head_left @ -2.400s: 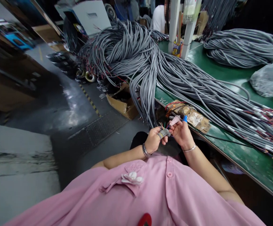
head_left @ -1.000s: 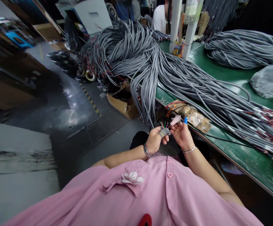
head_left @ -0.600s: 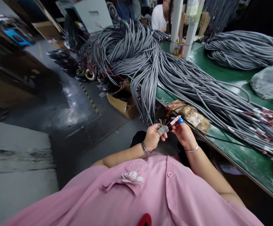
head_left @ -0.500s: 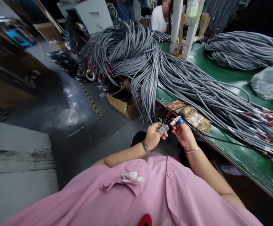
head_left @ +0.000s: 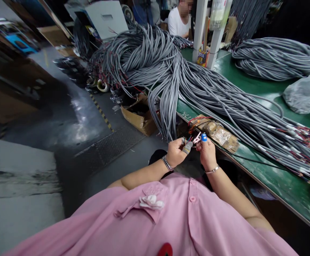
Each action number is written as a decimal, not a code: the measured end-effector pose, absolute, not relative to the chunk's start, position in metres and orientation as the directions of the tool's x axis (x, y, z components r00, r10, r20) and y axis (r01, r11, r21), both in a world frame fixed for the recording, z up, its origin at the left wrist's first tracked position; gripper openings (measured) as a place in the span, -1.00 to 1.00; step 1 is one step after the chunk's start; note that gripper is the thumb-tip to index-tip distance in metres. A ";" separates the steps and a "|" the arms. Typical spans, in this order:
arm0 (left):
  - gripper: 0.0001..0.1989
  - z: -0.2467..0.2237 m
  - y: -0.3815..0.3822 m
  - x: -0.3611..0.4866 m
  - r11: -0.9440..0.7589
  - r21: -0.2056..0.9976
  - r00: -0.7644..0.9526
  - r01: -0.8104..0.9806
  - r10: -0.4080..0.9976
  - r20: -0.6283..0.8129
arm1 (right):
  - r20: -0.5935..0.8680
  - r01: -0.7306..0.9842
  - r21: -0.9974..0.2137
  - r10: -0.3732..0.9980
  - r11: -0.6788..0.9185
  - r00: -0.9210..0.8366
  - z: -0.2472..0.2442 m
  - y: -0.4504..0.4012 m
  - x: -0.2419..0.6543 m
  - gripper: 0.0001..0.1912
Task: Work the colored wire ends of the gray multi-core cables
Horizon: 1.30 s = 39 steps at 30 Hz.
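My left hand (head_left: 175,153) is closed around a bunch of thin coloured wires (head_left: 187,139), their ends fanning out past the fingers. A grey sleeve with a yellowish band (head_left: 187,147) covers its thumb. Close beside it, my right hand (head_left: 207,153) pinches a small pink and white piece (head_left: 196,138) whose kind I cannot make out. A blue cover (head_left: 204,137) sits on the right thumb. The pink piece is right by the wires; whether they touch is unclear.
Bundles of grey cable (head_left: 219,92) lie along the green table (head_left: 285,185), some hanging over its edge. A taped brown block (head_left: 221,135) is just beyond my right hand. Below stands an open cardboard box (head_left: 137,119). Across the table sits a person in white (head_left: 176,25).
My hands have come closer together. The right hand has turned more upright, and the pink piece has tilted and moved to the wires. The wires in my left hand point more to the right.
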<state>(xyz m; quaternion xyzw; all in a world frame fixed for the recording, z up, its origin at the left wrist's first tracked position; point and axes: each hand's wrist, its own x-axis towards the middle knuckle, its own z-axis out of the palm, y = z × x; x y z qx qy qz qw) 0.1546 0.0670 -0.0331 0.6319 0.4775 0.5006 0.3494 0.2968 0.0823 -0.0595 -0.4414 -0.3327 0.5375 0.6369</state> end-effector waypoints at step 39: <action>-0.71 -0.045 0.052 0.141 -0.061 0.998 0.059 -0.036 0.996 0.063 | -0.111 -0.427 -0.894 0.990 -0.137 -0.085 -0.064 0.048 0.286 -0.82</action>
